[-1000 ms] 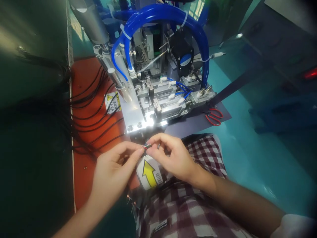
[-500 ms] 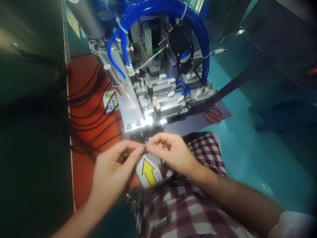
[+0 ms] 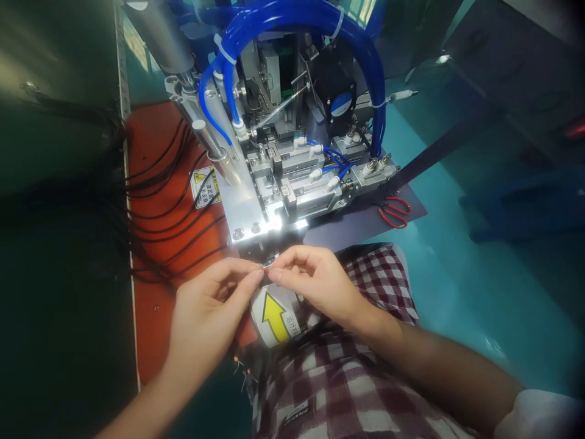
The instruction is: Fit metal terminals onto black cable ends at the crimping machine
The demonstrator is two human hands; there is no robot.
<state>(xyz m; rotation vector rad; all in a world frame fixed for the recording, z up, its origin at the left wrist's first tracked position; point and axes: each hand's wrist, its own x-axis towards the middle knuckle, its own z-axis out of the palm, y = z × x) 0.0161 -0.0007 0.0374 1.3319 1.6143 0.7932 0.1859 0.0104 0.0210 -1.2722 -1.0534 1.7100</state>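
Note:
My left hand (image 3: 205, 305) is closed in a pinch, thumb against forefinger, on a small reddish part with thin wire leads (image 3: 265, 269). My right hand (image 3: 315, 280) pinches the same part from the other side, and the two sets of fingertips almost meet. Fingers cover most of the part, so its exact kind cannot be made out. Just below the fingertips is a white label with a yellow arrow (image 3: 274, 317). Beyond them stands a metal machine fixture (image 3: 292, 183) with a brightly lit front edge.
Thick blue air tubes (image 3: 292, 15) arch over the fixture. Red-handled pliers (image 3: 395, 212) lie on a grey surface to the right. Black cables (image 3: 169, 213) cross the orange base plate (image 3: 150, 341) at left. Several small pieces with wire leads (image 3: 242, 369) show by the checked apron (image 3: 320, 390).
My left hand has shifted very slightly left, and a little more of the thin leads shows between the fingertips. My right hand stays nearly where it was.

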